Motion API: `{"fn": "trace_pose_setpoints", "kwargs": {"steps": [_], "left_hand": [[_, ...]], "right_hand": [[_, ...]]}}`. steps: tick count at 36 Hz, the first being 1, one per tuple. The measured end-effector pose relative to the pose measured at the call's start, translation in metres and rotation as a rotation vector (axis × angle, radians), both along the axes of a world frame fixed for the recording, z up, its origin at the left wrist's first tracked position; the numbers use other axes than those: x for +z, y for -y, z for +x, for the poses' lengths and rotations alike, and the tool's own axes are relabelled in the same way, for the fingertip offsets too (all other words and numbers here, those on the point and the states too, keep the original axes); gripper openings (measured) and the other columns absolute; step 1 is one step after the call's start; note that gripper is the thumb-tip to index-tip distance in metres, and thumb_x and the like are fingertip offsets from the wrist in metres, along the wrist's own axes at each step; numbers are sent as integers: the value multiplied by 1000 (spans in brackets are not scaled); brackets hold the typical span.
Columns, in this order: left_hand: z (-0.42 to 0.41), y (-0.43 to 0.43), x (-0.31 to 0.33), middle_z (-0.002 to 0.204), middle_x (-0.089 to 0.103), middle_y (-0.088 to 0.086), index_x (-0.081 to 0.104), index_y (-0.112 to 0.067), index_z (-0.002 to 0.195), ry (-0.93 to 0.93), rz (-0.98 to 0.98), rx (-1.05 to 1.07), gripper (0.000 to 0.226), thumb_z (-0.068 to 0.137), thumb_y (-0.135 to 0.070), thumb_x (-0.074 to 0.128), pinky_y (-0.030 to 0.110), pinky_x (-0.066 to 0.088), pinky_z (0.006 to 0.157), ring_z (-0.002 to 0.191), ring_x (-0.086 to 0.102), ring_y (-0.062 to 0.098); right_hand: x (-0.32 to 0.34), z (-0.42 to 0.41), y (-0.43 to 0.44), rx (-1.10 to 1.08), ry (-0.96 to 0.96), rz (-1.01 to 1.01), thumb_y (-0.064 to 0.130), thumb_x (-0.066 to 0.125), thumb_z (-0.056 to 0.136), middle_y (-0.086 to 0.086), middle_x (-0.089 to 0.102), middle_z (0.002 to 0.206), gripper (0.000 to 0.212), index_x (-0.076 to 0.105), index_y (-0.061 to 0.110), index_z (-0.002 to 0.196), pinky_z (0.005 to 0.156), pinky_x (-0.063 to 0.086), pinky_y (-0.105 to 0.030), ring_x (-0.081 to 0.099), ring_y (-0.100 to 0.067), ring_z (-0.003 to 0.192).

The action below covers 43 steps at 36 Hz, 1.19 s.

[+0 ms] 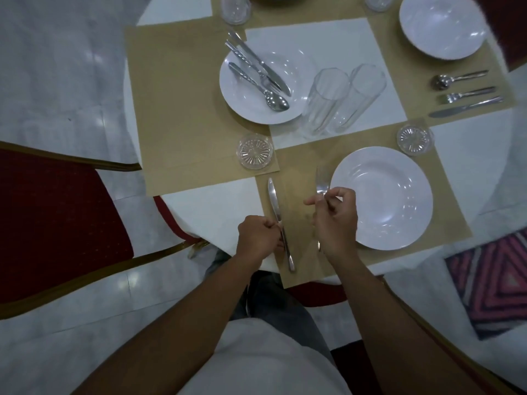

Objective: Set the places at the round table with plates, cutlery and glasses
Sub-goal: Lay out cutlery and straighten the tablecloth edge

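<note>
At the bottom centre of the frame both forearms reach up to the near place setting. The left hand (258,238) is curled tight round the handle of a knife (273,199), whose blade points up the frame along the left side of a tan placemat (296,189). Whether the knife rests on the mat or is just above it cannot be told. The right hand (336,220) pinches a fork (322,181) between thumb and curled fingers. Its blurred tines point up the frame, just beside the left rim of the near plate (382,198), which lies on the same mat.

Beyond, two small cut-glass coasters (254,151) sit at centre left and centre right. Past them, at upper centre, a second plate (248,106) carries a knife, fork and spoon laid together (256,69) — and just to its right two tall glasses (325,101) stand side by side, touching or nearly so.

At the right edge a spoon (456,79), a fork and a knife lie in a row on another mat, with a third plate (442,27) in the upper right corner. More glasses (235,8) are cut off by the top edge. A red chair (57,223) fills the left side — partly under the round table (216,206).
</note>
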<state>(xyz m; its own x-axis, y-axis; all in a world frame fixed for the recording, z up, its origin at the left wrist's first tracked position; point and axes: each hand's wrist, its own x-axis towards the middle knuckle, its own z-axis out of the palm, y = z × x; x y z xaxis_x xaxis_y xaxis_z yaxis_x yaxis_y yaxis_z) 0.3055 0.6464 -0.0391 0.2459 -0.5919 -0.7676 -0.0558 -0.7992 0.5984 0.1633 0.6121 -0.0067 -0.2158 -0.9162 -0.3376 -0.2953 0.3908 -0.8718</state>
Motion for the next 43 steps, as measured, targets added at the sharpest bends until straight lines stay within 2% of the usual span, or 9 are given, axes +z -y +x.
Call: {"fn": "trace_pose_setpoints", "kwargs": {"steps": [7, 14, 21, 29, 33, 35, 39, 41, 43], "left_hand": [[2, 6, 5, 67, 73, 12, 74, -3, 78, -24, 26, -47, 16, 88, -15, 71, 41, 63, 61, 59, 73, 26], [0, 12, 10, 70, 72, 17, 70, 6, 84, 5, 43, -89, 19, 88, -13, 69, 39, 62, 55, 56, 72, 25], [-3, 14, 13, 68, 71, 17, 70, 5, 80, 13, 65, -89, 19, 83, -13, 73, 39, 61, 52, 55, 72, 25], [-1, 11, 15, 67, 72, 13, 71, 1, 77, 122, 15, -153, 22, 87, -18, 67, 42, 62, 59, 58, 72, 25], [9, 4, 16, 80, 67, -6, 66, -28, 81, 491, -130, -281, 11, 87, -36, 60, 31, 56, 68, 78, 65, 14], [16, 0, 13, 88, 65, -7, 64, -33, 94, 630, -212, -368, 11, 88, -41, 60, 34, 55, 74, 91, 59, 14], [33, -6, 2, 133, 52, -2, 51, -27, 130, 794, -382, -622, 54, 83, -48, 67, 40, 42, 103, 124, 43, 22], [40, -6, -2, 159, 24, 1, 31, -29, 147, 797, -323, -776, 81, 80, -59, 66, 47, 21, 118, 146, 20, 29], [42, -4, -6, 165, -6, -3, 10, -34, 153, 783, -249, -883, 96, 79, -69, 60, 53, 5, 120, 151, -5, 32]], "right_hand": [[4, 1, 4, 119, 22, 7, 22, 59, 99, 12, 78, 92, 20, 42, 32, 97, 55, 52, -21, 67, -11, 62], [4, -3, 3, 165, 21, 41, 24, 61, 100, 12, 78, 94, 22, 40, 29, 102, 61, 58, -38, 71, -16, 71], [4, -13, -2, 145, 49, 46, 21, 61, 101, 11, 79, 95, 23, 40, 29, 102, 57, 55, -20, 73, -16, 72], [4, -23, -5, 141, 59, 67, 22, 63, 101, 17, 78, 93, 23, 42, 23, 112, 64, 56, -16, 75, -11, 74], [4, -28, -5, 144, 98, 90, 21, 66, 99, 15, 79, 91, 28, 43, 23, 115, 63, 54, -12, 76, -11, 75], [2, -30, -6, 151, 107, 100, 22, 68, 98, 14, 79, 90, 30, 43, 25, 115, 64, 54, -11, 76, -11, 75], [-1, -32, -7, 169, 93, 159, 31, 73, 93, 13, 79, 90, 37, 49, 28, 120, 73, 55, -22, 77, -7, 79], [-4, -32, -6, 186, 104, 183, 31, 76, 91, 9, 79, 90, 32, 56, 24, 116, 80, 58, -33, 77, -9, 79], [-6, -31, -6, 222, 79, 198, 29, 77, 90, 7, 79, 87, 22, 64, 21, 106, 84, 60, -39, 77, -10, 80]]}}
